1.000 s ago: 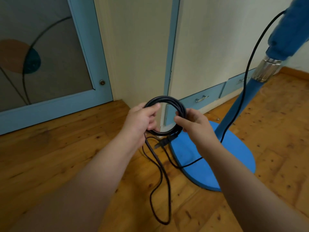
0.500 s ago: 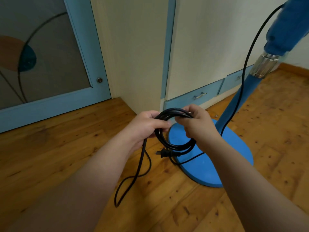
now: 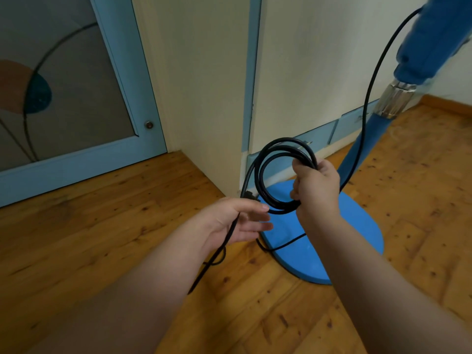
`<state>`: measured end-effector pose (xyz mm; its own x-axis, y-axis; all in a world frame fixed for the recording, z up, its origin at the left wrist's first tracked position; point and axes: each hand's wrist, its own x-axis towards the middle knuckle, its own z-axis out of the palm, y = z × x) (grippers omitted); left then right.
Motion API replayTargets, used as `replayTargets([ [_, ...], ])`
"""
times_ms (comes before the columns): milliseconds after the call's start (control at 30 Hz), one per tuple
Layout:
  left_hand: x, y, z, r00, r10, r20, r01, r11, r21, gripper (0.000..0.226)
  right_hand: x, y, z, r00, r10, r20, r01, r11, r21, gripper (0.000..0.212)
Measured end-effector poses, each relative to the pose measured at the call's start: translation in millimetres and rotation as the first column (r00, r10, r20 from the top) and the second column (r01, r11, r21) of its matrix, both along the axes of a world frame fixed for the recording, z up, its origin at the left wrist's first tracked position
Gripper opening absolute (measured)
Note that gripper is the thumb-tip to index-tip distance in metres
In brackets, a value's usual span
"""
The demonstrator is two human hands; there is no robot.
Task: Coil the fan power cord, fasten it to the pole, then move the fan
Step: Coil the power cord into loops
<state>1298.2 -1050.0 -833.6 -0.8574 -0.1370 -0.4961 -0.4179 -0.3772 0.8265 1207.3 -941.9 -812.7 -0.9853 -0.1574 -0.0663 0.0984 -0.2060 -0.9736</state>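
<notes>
Coiled black power cord (image 3: pixel 279 208) held upright above the left rim of the blue fan base (image 3: pixel 357 226). Gripped in the right hand (image 3: pixel 316 185), fingers (image 3: pixel 301 172) curled tight round the loops. Just left of the base, left hand (image 3: pixel 237 221) with fingers (image 3: pixel 258 226) straight, loose cord tail lying across the palm and trailing down toward the wooden floor (image 3: pixel 102 226). Rising from the base's far side, blue pole (image 3: pixel 357 154), cord running alongside.

Glossy black cord (image 3: pixel 274 159), wooden floor (image 3: pixel 102 226)
</notes>
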Motion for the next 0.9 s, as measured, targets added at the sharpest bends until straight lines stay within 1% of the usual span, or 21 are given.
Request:
replayTargets([
  [33, 0.2, 0.7, 2.2, 0.999, -0.018, 0.030, 0.017, 1.000, 0.010, 0.061, 1.4, -1.1, -0.8, 1.000, -0.019, 0.008, 0.019, 1.000, -0.014, 0.023],
  [100, 1.5, 2.4, 6.9, 0.994, -0.083, 0.067, 0.081, 0.996, 0.042, 0.069, 4.3, -3.5, -2.5, 0.999, -0.045, 0.017, 0.046, 0.998, -0.040, 0.023],
  [167, 1.8, 3.4, 10.5, 0.993, -0.110, 0.045, 0.106, 0.992, 0.074, 0.065, 6.8, -6.3, -2.9, 0.998, -0.051, 0.020, 0.052, 0.997, -0.055, 0.024],
  [233, 0.9, 3.6, 12.6, 0.999, -0.045, 0.007, 0.044, 0.996, 0.082, 0.048, 8.8, -7.9, -1.7, 0.999, -0.032, 0.034, 0.034, 0.998, -0.060, 0.024],
  [300, -0.2, 2.8, 12.1, 0.999, 0.038, -0.022, -0.037, 0.998, 0.053, 0.024, 10.2, -9.2, -0.4, 0.998, 0.020, 0.056, -0.016, 0.998, -0.066, 0.023],
  [367, -0.8, 2.4, 12.3, 0.993, 0.097, -0.069, -0.095, 0.995, 0.033, 0.014, 10.9, -11.2, -1.5, 0.995, 0.064, 0.071, -0.061, 0.997, -0.042, 0.022],
  [433, -1.2, 1.9, 13.6, 0.972, 0.173, -0.158, -0.164, 0.984, 0.066, 0.017, 12.8, -14.3, -3.7, 0.992, 0.101, 0.071, -0.099, 0.995, -0.030, 0.022],
  [500, -1.1, 2.1, 17.0, 0.932, 0.265, -0.248, -0.240, 0.962, 0.127, 0.026, 15.7, -17.9, -5.1, 0.987, 0.145, 0.072, -0.145, 0.989, -0.001, 0.022],
  [567, -1.9, 2.0, 20.2, 0.884, 0.354, -0.306, -0.310, 0.933, 0.183, 0.026, 19.4, -19.1, -5.0, 0.975, 0.201, 0.089, -0.207, 0.977, 0.059, 0.021],
  [633, -3.6, 0.2, 21.6, 0.841, 0.406, -0.357, -0.355, 0.913, 0.202, 0.022, 21.1, -17.9, -5.2, 0.955, 0.278, 0.099, -0.291, 0.944, 0.158, 0.017],
  [667, -3.7, -1.9, 21.7, 0.830, 0.398, -0.390, -0.368, 0.917, 0.154, 0.021, 21.2, -16.5, -6.1, 0.942, 0.322, 0.093, -0.335, 0.917, 0.215, 0.014],
  [700, -3.2, -4.6, 21.5, 0.831, 0.365, -0.421, -0.378, 0.924, 0.055, 0.019, 20.9, -15.0, -6.6, 0.930, 0.358, 0.084, -0.367, 0.895, 0.252, 0.011],
  [733, -1.6, -7.6, 22.0, 0.842, 0.311, -0.440, -0.381, 0.921, -0.079, 0.014, 19.8, -13.1, -6.7, 0.924, 0.376, 0.075, -0.382, 0.886, 0.261, 0.012],
  [767, 0.6, -11.1, 23.0, 0.865, 0.248, -0.436, -0.371, 0.902, -0.222, 0.009, 17.6, -11.1, -6.2, 0.925, 0.373, 0.064, -0.377, 0.892, 0.249, 0.019],
  [833, 5.1, -18.3, 24.4, 0.926, 0.117, -0.359, -0.294, 0.819, -0.493, 0.014, 9.7, -5.3, -2.4, 0.937, 0.350, 0.012, -0.344, 0.913, 0.219, 0.036],
  [867, 7.0, -20.8, 25.0, 0.952, 0.058, -0.302, -0.235, 0.771, -0.592, 0.015, 5.6, -2.0, 0.7, 0.931, 0.365, -0.028, -0.350, 0.909, 0.228, 0.041],
  [900, 8.9, -22.0, 25.8, 0.968, 0.016, -0.251, -0.181, 0.736, -0.653, 0.014, 2.8, 1.4, 4.3, 0.911, 0.408, -0.064, -0.380, 0.887, 0.261, 0.043],
])
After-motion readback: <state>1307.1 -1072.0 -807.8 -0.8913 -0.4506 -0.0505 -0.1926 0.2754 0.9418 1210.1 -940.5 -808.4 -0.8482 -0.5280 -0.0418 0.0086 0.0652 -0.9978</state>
